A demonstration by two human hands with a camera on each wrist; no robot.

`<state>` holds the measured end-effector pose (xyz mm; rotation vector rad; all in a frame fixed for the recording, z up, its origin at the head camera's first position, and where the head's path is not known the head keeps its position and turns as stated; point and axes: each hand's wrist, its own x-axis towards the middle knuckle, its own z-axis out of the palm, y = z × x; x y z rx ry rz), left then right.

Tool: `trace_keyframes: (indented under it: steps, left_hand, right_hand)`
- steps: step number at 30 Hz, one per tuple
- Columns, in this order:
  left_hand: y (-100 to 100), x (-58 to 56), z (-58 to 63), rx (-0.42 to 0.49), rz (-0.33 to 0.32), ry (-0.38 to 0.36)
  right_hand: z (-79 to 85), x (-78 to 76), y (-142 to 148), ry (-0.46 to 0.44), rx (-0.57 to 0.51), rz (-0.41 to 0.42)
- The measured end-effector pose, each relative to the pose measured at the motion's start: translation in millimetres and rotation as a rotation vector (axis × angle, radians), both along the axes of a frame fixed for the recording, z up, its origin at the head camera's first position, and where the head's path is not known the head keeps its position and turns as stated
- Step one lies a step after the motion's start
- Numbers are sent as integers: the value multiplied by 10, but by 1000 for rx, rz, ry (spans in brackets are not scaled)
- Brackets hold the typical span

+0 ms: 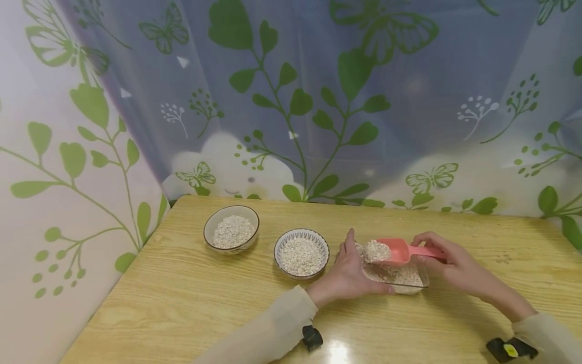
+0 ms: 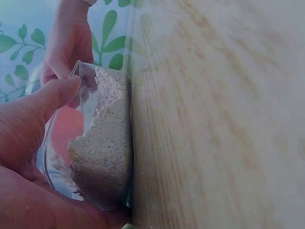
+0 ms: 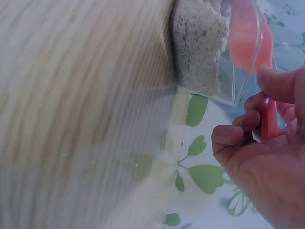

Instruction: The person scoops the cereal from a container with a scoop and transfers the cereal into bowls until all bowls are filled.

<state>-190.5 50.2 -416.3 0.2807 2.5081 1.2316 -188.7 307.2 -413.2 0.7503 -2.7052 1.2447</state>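
My left hand [image 1: 350,275] grips the left end of a clear rectangular container [image 2: 88,71], thumb along its near side and fingers at the far side. Pale rolled oats [image 2: 102,148] fill much of the container, banked higher at one end in the left wrist view. Between the thumb and curled fingers of my right hand [image 1: 459,265] is the handle of a pink scoop [image 1: 399,251]. Its bowl hangs over the container, with a heap of oats [image 1: 377,251] at its front end. In the right wrist view, the scoop [image 3: 245,40] shows partly through the clear wall.
Left of the container stands a patterned bowl [image 1: 302,234] of oats. Farther left and back is another dark-rimmed bowl [image 1: 233,212], also holding oats. All stand on a wood-grain table [image 1: 182,298]. Behind it hangs a leaf-and-butterfly printed curtain [image 1: 400,111].
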Motion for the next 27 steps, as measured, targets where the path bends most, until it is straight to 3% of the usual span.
trace_keyframes:
  steps: [8,16,27]
  left_hand:
    - [-6,8,9,-3,6,1]
    - [-4,11,8,1,2,5]
    - [10,12,13,18,9,-4]
  right_hand:
    - [-11,31,130,-102,-138,-15]
    - [10,49,152,-101,-290,-16]
    - [35,25,51,-119,-495,67]
